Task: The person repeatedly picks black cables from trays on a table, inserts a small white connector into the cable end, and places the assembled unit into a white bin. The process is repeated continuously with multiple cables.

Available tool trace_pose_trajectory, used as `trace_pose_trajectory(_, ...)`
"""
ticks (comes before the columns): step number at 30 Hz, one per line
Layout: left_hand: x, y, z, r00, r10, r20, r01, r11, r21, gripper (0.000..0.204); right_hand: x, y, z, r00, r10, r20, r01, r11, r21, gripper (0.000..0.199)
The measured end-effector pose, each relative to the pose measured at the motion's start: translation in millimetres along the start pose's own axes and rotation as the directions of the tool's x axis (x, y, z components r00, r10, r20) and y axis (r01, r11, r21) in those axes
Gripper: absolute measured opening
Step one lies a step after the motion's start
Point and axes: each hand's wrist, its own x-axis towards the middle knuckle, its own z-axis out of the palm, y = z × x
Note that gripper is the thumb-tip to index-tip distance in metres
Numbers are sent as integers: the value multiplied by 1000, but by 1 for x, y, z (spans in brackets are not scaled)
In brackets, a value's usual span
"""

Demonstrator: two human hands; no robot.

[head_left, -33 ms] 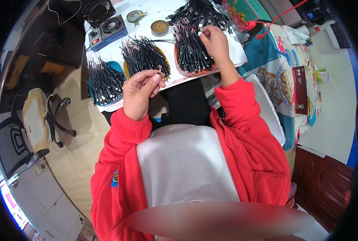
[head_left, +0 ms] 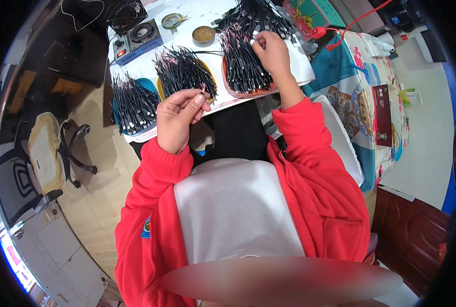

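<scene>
My left hand [head_left: 179, 116] is closed in a pinch in front of the middle bundle, with the pinkish stripped wire ends of a thin cable [head_left: 203, 88] sticking up from the fingertips. Over the right-hand bundle of black cables [head_left: 243, 64], my right hand [head_left: 274, 55] has its thumb and forefinger pressed together. Something whitish shows at that thumb tip, too small to make out. The right bundle lies in an orange-red tray [head_left: 246, 94], the middle cables [head_left: 179, 69] in a yellow tray [head_left: 160, 90]. More cables [head_left: 131, 107] fill a blue tray [head_left: 147, 83] at the left.
On the white table [head_left: 187, 10] stand a blue-grey device with a fan [head_left: 141, 38], a round dish [head_left: 171, 20] and a round tin of brownish stuff [head_left: 203, 35]. Loose cables [head_left: 258, 15] heap at the back right. A white bin [head_left: 343, 140] is at my right.
My right hand has shifted very slightly left and up over the right-hand bundle. My left hand stays where it was, still pinching the cable.
</scene>
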Motion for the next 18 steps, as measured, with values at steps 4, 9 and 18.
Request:
trace_pose_trajectory(4,-2,0,-1,1000,7,-15,-7,1000,24,14,8,-5,12,999,-1,48,3,998,-61,12)
trace_pose_trajectory(9,-4,2,1,995,82,-62,-85,996,-40,15,10,-37,-7,984,-120,-131,148,962,230,13)
trace_pose_trajectory(18,-2,27,25,938,301,-172,-340,896,-286,20,-55,-142,-52,904,-150,401,-333,342,879,17)
